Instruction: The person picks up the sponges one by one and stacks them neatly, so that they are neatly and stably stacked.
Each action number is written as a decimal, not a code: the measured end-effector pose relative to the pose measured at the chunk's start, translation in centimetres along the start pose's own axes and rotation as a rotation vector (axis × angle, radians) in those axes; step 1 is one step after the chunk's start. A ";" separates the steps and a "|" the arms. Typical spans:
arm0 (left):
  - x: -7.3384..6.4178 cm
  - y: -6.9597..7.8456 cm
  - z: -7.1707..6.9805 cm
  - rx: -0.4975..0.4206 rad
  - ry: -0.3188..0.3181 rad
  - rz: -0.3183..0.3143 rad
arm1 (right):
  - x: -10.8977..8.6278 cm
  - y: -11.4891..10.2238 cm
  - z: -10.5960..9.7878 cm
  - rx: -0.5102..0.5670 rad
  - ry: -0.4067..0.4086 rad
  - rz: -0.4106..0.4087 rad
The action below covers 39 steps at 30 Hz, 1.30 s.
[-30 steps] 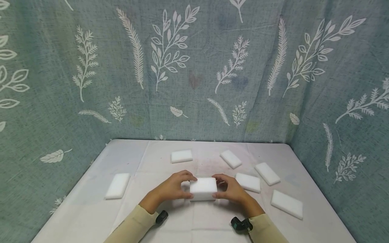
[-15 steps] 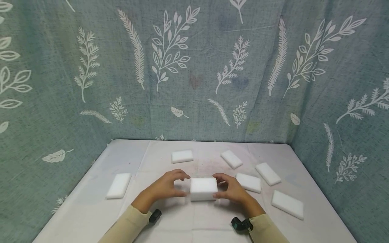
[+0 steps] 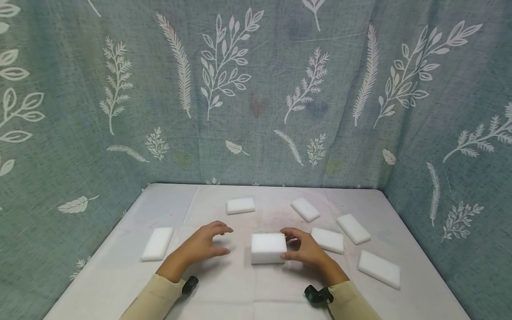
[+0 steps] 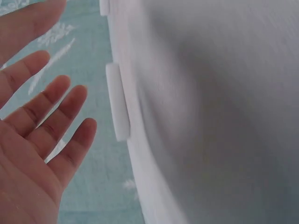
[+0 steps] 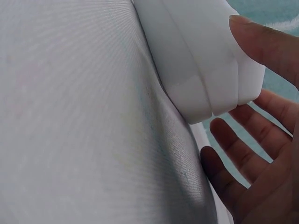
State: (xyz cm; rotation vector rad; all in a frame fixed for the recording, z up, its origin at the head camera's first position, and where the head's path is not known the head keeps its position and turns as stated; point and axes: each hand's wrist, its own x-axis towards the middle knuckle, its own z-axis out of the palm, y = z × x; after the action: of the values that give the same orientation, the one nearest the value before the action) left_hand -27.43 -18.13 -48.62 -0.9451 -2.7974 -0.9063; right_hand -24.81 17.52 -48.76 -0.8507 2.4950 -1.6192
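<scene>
A neat stack of three white sponge blocks (image 3: 268,249) stands on the white cloth-covered table near its middle; the layer lines show in the right wrist view. My right hand (image 3: 304,250) holds the stack's right end, thumb at the front corner and fingers at the back. In the right wrist view the thumb (image 5: 266,44) lies against the upper block. My left hand (image 3: 202,244) is to the left of the stack, apart from it, fingers spread and holding nothing. The left wrist view shows its palm and loosely extended fingers (image 4: 70,149).
Single white sponges lie flat around the stack: one at left (image 3: 157,244), one at the back (image 3: 241,206), and several at right, including one beside my right hand (image 3: 328,240) and one near the right edge (image 3: 378,269). Patterned green-grey curtain (image 3: 256,133) encloses the table's back and sides.
My left hand has let go of the stack's left end and moved away to the left. The right hand and the stack have stayed in place.
</scene>
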 end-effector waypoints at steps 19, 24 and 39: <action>-4.2 -4.3 -4.4 0.103 0.140 -0.229 | 0.1 0.0 0.1 0.002 0.009 0.015; -4.9 -5.1 -5.4 0.117 0.184 -0.275 | 0.1 0.0 0.1 -0.004 0.012 0.020; -7.2 -7.8 -6.6 0.172 0.227 -0.421 | 0.1 -0.1 0.0 -0.004 0.005 0.017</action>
State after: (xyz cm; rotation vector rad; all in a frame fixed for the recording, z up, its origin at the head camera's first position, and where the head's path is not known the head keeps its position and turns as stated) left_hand -26.89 -30.59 -48.77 -0.2156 -2.8567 -0.7332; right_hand -24.85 17.43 -48.69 -0.8244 2.5031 -1.6133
